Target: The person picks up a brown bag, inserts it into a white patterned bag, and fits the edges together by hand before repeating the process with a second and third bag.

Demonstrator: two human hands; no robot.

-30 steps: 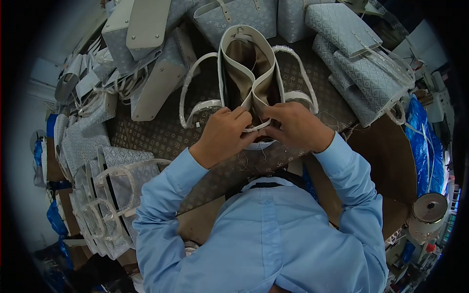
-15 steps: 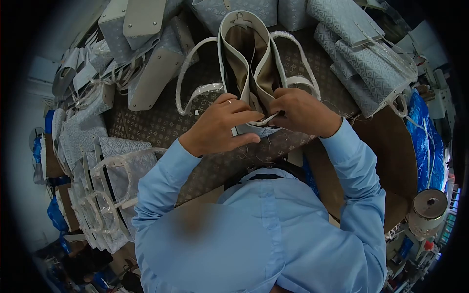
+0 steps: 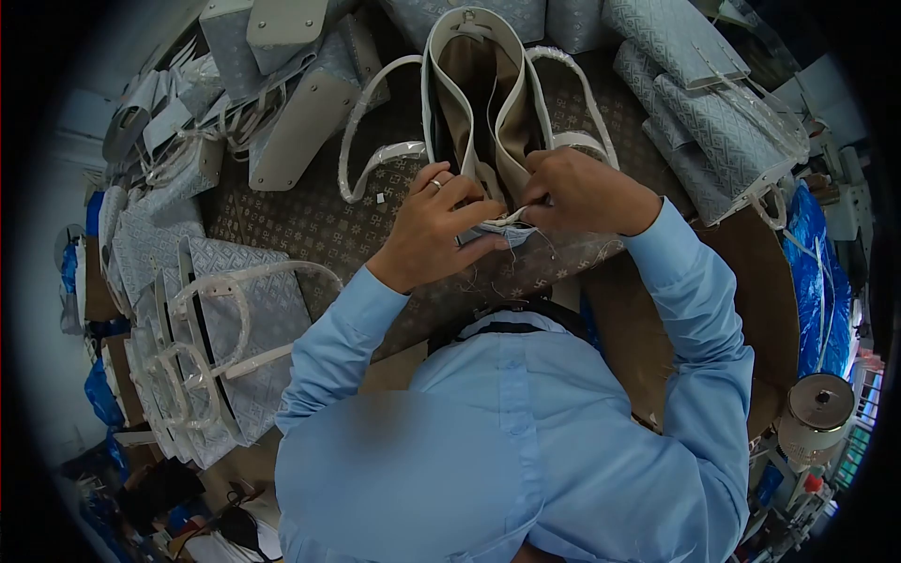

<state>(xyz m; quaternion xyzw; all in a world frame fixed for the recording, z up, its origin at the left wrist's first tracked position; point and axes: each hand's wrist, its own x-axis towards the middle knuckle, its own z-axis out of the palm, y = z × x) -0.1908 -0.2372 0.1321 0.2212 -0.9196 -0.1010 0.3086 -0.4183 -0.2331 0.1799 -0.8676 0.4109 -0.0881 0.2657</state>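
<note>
An open handbag (image 3: pixel 469 26) with a pale rim and brown lining stands in front of me, its mouth facing up. Its two plastic-wrapped handles (image 3: pixel 355 141) lie spread to either side. My left hand (image 3: pixel 443 220), a ring on one finger, is closed on the bag's near edge, thumb below and fingers over it. Just right of it, my right hand (image 3: pixel 587 194) pinches the same edge, its fingertips partly hidden. Between the hands the edge is folded outward, and loose threads (image 3: pixel 537 251) hang beside it.
The bag stands on a brown patterned table cover (image 3: pixel 291 211). Grey patterned bags are piled at the back left (image 3: pixel 305 122) and right (image 3: pixel 723 141); more bags with wrapped handles (image 3: pixel 249 310) stand at the near left. Blue plastic (image 3: pixel 815 272) and a round metal-topped container (image 3: pixel 819 403) are at right.
The near edge of the bag is folded further outward and down between my hands. My left hand has shifted slightly right, and more loose thread shows.
</note>
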